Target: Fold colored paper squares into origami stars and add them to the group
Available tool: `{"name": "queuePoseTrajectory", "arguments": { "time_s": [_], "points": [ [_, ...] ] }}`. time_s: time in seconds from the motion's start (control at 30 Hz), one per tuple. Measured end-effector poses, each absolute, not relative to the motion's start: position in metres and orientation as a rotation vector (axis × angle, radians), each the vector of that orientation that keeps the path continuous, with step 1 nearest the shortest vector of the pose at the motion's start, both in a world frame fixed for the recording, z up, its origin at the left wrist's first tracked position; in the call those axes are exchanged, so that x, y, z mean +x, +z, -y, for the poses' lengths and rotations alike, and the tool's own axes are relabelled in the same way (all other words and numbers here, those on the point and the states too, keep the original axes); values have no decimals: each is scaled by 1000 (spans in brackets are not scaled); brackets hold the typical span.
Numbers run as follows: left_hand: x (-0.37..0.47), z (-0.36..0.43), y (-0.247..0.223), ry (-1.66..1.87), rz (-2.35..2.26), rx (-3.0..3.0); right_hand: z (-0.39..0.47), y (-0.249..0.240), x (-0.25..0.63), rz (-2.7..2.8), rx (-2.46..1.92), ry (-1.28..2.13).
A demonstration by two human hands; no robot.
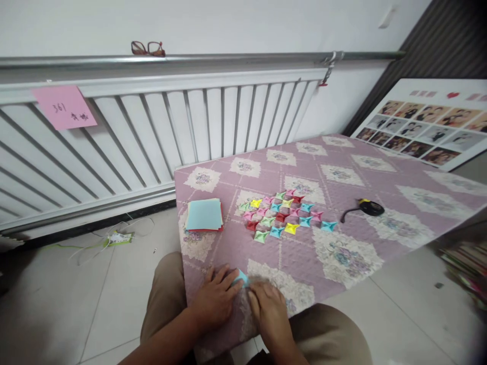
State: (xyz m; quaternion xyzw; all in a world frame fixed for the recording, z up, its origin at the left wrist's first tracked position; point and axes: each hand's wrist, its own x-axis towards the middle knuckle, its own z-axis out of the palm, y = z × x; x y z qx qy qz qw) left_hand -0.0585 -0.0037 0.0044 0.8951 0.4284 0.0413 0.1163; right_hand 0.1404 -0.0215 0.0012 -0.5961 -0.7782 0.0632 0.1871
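Observation:
A small piece of folded light blue paper [241, 278] lies at the near edge of the cloth-covered table. My left hand [216, 298] rests on the tabletop with its thumb and index finger holding the paper's left side. At the paper's right end, my right hand [269, 305] has its fingers curled and closed against it; motion blurs them, and part of the paper is hidden under both hands. Beyond them several small folded paper shapes [280, 217] in pink, red, green, yellow and blue stand in rows. A stack of square coloured paper [204, 215], light blue on top, sits left of the rows.
A black object with a strap [371, 207] lies on the patterned tablecloth [232, 243] to the right. A photo board [429, 121] leans at the back right. Behind the table runs a white radiator [228, 119], with glasses [148, 48] on the pipe above. A power strip [119, 238] lies on the floor.

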Motion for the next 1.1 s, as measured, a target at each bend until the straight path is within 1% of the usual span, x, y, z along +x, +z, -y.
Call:
{"name": "queuePoseTrajectory", "arguments": {
  "time_s": [0.13,0.3,0.57,0.67,0.87,1.1],
  "points": [
    [-58,3,5,107,-1241,2608,-6,10,127,2030,-1835,78],
    [-58,3,6,100,-1242,2574,-25,6,111,2073,-1898,16],
    [-59,3,4,128,-1252,2585,-28,-1,134,1995,-1871,39],
    [-60,2,3,142,-1254,2569,-25,3,138,2017,-1782,95],
    [-61,0,5,186,-1280,2452,-11,10,125,2195,-1445,338],
    [-59,-5,12,229,-1342,2288,-14,14,129,2275,-1355,458]
  ]
}}
